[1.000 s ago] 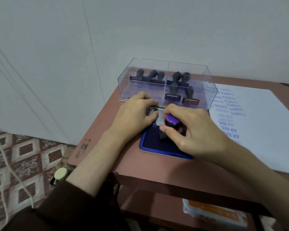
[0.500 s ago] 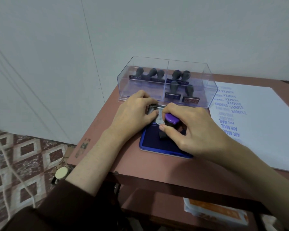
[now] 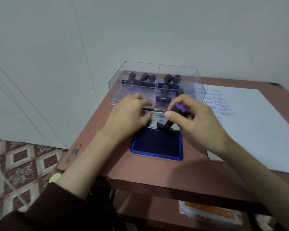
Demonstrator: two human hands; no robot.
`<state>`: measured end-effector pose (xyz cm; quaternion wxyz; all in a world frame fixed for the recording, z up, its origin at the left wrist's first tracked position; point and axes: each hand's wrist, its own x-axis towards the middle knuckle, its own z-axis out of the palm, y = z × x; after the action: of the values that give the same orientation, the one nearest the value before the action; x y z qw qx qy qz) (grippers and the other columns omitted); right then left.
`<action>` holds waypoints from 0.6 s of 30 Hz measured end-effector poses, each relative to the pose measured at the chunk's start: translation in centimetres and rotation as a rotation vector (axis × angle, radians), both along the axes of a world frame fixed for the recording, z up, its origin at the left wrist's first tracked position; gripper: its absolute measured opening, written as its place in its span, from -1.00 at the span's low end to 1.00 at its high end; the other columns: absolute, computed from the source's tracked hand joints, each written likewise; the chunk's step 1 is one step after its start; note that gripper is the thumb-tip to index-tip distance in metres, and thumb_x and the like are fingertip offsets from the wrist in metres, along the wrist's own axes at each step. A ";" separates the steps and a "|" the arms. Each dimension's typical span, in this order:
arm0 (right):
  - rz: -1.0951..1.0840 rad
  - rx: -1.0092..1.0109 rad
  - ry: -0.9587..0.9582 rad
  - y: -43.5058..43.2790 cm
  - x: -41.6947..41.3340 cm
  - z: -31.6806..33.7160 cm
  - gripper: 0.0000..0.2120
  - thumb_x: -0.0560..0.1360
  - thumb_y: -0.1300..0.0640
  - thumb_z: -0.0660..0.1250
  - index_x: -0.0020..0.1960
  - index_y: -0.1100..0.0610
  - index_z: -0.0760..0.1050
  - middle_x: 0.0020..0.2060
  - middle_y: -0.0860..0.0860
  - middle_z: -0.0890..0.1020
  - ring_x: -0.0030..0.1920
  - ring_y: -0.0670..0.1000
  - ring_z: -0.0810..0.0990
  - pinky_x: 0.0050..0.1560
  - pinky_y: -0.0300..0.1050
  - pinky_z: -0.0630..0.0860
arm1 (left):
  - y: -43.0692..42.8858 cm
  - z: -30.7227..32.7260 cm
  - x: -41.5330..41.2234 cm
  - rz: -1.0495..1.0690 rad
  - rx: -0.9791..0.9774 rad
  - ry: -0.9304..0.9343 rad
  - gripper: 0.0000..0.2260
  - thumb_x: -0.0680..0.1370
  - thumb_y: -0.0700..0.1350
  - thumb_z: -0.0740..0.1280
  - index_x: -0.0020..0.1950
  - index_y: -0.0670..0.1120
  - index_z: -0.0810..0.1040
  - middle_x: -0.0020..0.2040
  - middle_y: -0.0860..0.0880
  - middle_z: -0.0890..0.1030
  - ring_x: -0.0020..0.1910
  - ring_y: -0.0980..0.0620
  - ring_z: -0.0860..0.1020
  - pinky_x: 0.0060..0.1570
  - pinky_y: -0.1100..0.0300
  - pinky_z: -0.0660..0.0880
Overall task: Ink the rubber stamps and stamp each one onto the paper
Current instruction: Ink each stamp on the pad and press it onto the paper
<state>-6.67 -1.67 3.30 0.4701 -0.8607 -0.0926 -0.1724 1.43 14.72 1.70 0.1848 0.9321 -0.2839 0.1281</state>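
The left hand (image 3: 128,114) lies flat with loosely curled fingers on the opened lid (image 3: 154,118) at the far end of the ink pad (image 3: 157,144), pinning it and gripping nothing. Just right of it, over the pad's far edge, the right hand (image 3: 195,120) pinches a purple-topped stamp (image 3: 169,121), tilted, its face at the ink. This looks like the inking step; next the stamp must travel right of the pad to a blank patch of the paper (image 3: 257,130) and press squarely, while more stamps (image 3: 163,92) wait in the clear box (image 3: 157,84) beyond the pad.
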 end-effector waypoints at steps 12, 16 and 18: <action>-0.418 0.036 -0.022 -13.2 -0.1 1.1 -0.92 0.45 0.10 0.41 -0.06 0.05 0.56 -0.28 -0.06 0.58 -0.32 -0.08 0.49 -0.21 -0.34 0.41 | -9.4 2.0 -2.6 -0.452 -0.018 0.056 -0.57 0.46 0.19 0.18 0.20 0.01 0.56 0.16 0.09 0.56 0.17 0.11 0.46 0.12 0.05 0.45; -0.471 -0.131 -0.047 -14.3 -0.2 0.9 -0.91 0.46 0.10 0.40 -0.05 0.05 0.55 -0.33 -0.15 0.51 -0.39 -0.23 0.45 -0.30 -0.49 0.34 | -10.8 0.9 -2.5 -0.499 0.040 0.100 -0.54 0.45 0.26 0.24 0.23 0.03 0.54 0.24 0.12 0.52 0.23 0.16 0.43 0.16 0.06 0.44; -0.464 -0.193 -0.041 -14.3 -0.2 0.5 -0.91 0.46 0.10 0.40 -0.05 0.06 0.55 -0.32 -0.16 0.51 -0.38 -0.23 0.44 -0.30 -0.49 0.34 | -10.9 0.4 -2.4 -0.503 0.081 0.128 -0.57 0.46 0.25 0.28 0.24 0.06 0.53 0.27 0.14 0.49 0.26 0.17 0.40 0.19 0.07 0.42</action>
<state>-6.85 -15.99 3.82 0.3314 -0.8961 0.0819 -0.2837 -0.97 3.83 2.11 0.1909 0.8451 -0.4994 0.0072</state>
